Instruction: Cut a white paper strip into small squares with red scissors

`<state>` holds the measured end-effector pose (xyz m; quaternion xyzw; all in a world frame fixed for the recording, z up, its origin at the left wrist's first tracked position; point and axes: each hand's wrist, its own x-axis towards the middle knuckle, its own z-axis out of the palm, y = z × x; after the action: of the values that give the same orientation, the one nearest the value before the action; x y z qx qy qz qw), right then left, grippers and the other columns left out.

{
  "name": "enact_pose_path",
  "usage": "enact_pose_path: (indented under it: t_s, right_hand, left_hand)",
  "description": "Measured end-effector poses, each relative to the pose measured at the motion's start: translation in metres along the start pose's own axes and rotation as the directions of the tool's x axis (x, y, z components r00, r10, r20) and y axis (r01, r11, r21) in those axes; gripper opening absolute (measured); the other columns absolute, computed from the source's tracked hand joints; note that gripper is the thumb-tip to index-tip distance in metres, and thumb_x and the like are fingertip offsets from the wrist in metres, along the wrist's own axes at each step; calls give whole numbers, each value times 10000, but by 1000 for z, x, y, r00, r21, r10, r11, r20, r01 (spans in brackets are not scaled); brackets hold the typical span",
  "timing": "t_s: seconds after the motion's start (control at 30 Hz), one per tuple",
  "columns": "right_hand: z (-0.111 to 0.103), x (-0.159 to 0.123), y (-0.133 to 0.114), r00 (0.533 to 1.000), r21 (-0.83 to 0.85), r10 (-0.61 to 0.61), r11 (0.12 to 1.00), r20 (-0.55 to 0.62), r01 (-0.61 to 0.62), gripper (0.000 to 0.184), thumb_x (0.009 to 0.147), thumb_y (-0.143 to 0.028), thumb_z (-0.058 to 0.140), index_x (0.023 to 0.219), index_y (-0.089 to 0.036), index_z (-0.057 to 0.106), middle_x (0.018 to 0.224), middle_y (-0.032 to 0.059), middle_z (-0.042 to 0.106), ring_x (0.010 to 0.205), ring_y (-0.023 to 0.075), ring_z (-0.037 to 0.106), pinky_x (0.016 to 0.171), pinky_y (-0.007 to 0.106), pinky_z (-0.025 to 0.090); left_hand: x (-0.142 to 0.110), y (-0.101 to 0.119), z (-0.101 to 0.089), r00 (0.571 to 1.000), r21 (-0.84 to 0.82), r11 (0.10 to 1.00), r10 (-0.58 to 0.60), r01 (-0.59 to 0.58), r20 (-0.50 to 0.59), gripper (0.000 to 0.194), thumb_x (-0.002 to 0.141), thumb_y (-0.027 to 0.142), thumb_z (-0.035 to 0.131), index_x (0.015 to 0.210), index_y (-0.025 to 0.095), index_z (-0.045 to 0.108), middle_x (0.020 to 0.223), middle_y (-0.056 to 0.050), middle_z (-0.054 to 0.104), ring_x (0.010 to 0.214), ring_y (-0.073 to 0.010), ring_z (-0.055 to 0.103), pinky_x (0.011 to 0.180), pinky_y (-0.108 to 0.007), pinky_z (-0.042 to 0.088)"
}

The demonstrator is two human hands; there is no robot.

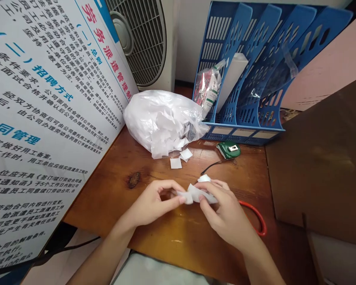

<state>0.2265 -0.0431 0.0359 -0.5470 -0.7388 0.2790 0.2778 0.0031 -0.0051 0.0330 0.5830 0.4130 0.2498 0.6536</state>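
Observation:
Both my hands meet over the middle of the wooden desk and pinch a small folded piece of white paper. My left hand grips its left end between thumb and fingertips. My right hand holds the right part, fingers curled round it. Just beyond them lie two loose white paper squares and a clear plastic bag full of several such white slips.
A blue slotted file rack stands at the back right with a packet in it. A green tape measure lies before it. A red loop sits under my right hand. A printed board leans at left; a brown panel at right.

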Motion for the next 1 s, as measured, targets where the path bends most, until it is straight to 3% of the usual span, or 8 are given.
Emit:
enact_pose_path:
  t_s: [0.13, 0.2, 0.27, 0.37, 0.5, 0.6, 0.87, 1.0]
  right_hand:
    - [-14, 8, -1, 982, 81, 23, 996, 190, -39, 198, 915, -132, 554, 987, -279, 665, 965, -23, 700, 1015, 201, 586, 952, 369, 439]
    - [-17, 10, 0, 975, 83, -3, 996, 222, -16, 233, 895, -106, 555, 987, -286, 672, 954, -33, 697, 997, 191, 589, 967, 373, 432]
    - [-20, 11, 0, 970, 73, -28, 997, 240, 11, 260, 885, -87, 542, 998, -281, 676, 940, -29, 700, 987, 186, 606, 959, 370, 441]
    - [-20, 11, -1, 973, 47, -43, 998, 228, 33, 269, 874, -77, 533, 1012, -257, 677, 936, -3, 708, 1031, 205, 622, 932, 366, 464]
    - [-16, 13, -3, 984, 23, -52, 999, 169, 49, 97, 929, -191, 604, 941, -236, 689, 895, 11, 711, 933, 195, 630, 988, 409, 432]
    - [-13, 15, -3, 986, 44, -64, 997, 156, 58, 142, 961, -195, 598, 902, -253, 713, 874, -8, 716, 887, 168, 630, 1007, 414, 398]
    - [-14, 15, -4, 997, 45, -44, 998, 68, 41, 116, 902, -209, 714, 965, -305, 729, 963, -46, 726, 1023, 164, 631, 1042, 407, 345]
    - [-15, 17, 0, 996, 69, -11, 998, 88, 4, 117, 941, -219, 669, 906, -310, 734, 946, -46, 720, 1025, 161, 629, 995, 383, 376]
  left_hand:
    - [0, 6, 6, 994, 133, 985, 105, -108, 23, 82, 852, 297, 752, 882, 224, 778, 1382, -77, 565, 1261, -259, 575, 1087, -354, 435]
    - [3, 5, 10, 994, 104, 989, 102, -104, 32, 64, 855, 272, 743, 868, 216, 773, 1368, -75, 579, 1222, -246, 601, 1035, -332, 468]
    - [5, 1, 15, 997, 44, 997, 63, -66, 52, 76, 870, 255, 721, 879, 192, 762, 1219, -87, 658, 1027, -212, 669, 881, -305, 524]
    - [7, -4, 20, 1000, 14, 1000, -4, 4, 14, 110, 878, 267, 709, 897, 167, 750, 981, -73, 717, 828, -178, 653, 754, -284, 510]
    - [7, -6, 23, 994, -44, 997, -62, 58, -92, 262, 812, 291, 783, 1010, 191, 643, 837, -14, 707, 729, -143, 598, 661, -240, 450]
    - [6, -4, 22, 988, -49, 994, -107, 102, -109, 389, 753, 269, 832, 1069, 215, 612, 739, 32, 685, 648, -116, 556, 601, -209, 398]
    - [8, -9, 19, 979, 33, 994, -100, 108, -178, 281, 730, 317, 860, 953, 205, 734, 663, 33, 641, 641, -122, 563, 609, -215, 412]
    - [8, -11, 19, 989, -50, 995, -88, 83, -123, 212, 767, 297, 837, 937, 195, 762, 818, -20, 756, 734, -154, 667, 687, -232, 511]
